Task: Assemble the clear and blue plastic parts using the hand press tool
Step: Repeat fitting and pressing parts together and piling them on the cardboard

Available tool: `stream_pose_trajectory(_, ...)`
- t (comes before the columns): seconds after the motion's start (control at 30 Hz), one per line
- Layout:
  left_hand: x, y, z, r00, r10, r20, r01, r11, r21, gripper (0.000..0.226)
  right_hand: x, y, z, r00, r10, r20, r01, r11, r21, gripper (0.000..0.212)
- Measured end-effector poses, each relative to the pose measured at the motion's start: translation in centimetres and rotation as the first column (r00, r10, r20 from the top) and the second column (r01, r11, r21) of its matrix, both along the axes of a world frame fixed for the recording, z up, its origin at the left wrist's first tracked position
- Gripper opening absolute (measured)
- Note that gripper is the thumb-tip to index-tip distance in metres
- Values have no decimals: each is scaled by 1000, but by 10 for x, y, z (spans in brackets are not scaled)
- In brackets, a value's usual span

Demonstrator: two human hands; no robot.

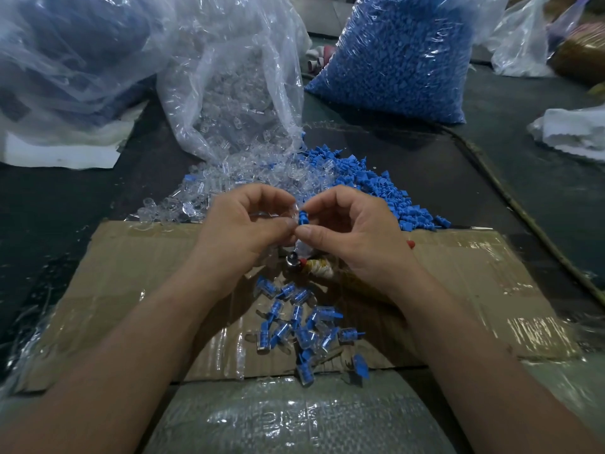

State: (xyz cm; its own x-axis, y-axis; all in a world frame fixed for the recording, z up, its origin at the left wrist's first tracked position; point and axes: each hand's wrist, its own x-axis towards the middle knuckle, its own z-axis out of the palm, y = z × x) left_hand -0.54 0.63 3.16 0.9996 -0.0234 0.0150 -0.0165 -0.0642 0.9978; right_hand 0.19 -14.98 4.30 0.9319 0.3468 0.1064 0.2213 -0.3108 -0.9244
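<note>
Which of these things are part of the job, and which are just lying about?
Job: blue part in right hand, clear part in left hand, clear pile, blue pile, finished pieces, press tool.
Lying about: white wrapping, brown bundle.

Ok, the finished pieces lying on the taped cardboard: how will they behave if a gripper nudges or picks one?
Probably light: the finished pieces are small clear shells around blue inserts. Likely to slide when nudged, since the cardboard under them is covered in glossy tape. Rolling seems limited, because blue tabs stick out sideways.
</note>
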Motion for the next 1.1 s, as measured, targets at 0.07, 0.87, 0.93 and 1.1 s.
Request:
stream_pose_trajectory(0.07,0,0,-1,1000,17,8,-17,1000,-1,20,0,0,0,999,-31,15,31,1000,3,22)
stream_pose_trajectory(0.87,-1,1,1,990,-117,-78,89,951,-298,11,4,0,-8,949,-18,314,32,999,-39,27)
stream_pose_trajectory(0.93,-1,2,1,986,-138,-96,99,940,-326,11,4,-1,-8,938,-32,346,44,999,-28,26)
stream_pose_trajectory(1.1,1,3,2,976,-178,-124,117,913,-391,14,5,-2,-9,922,-49,384,49,999,9,27)
